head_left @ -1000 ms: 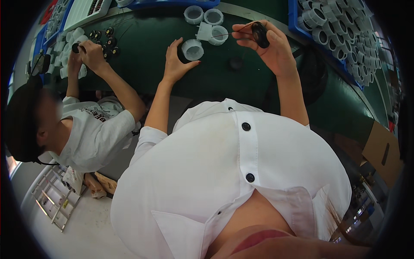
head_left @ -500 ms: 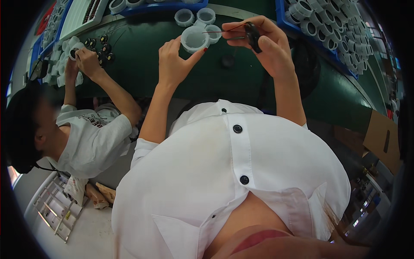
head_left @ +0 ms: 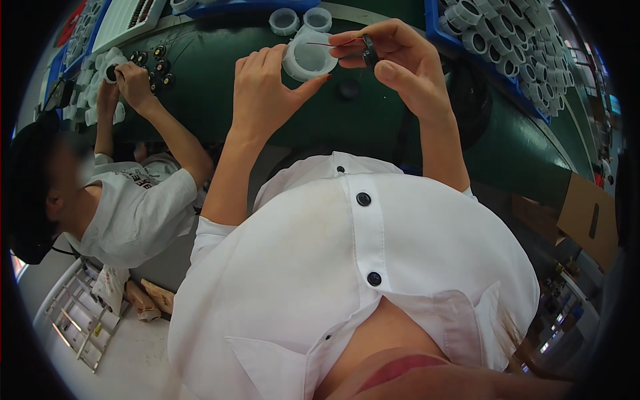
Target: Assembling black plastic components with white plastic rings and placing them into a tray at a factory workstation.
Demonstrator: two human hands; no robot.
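My left hand grips a translucent white plastic cup by its side, thumb along the near rim, its round opening facing up. Just right of it, my right hand pinches a black round part, seen nearly edge-on. A thin red wire runs from that part to above the cup's opening; whether its tip is inside, I cannot tell. Behind the held cup stand two similar cups, a left one and a right one. A small dark round piece lies on the green table.
A blue bin heaped with white cups stands at the right, another blue bin at the far edge. On the left, a co-worker's hands work beside loose cups and several black wired parts. A cardboard box sits lower right.
The cup in my left hand has shifted slightly right and looks larger, now covering a cup behind it. My right hand has moved left, and the black part has turned edge-on.
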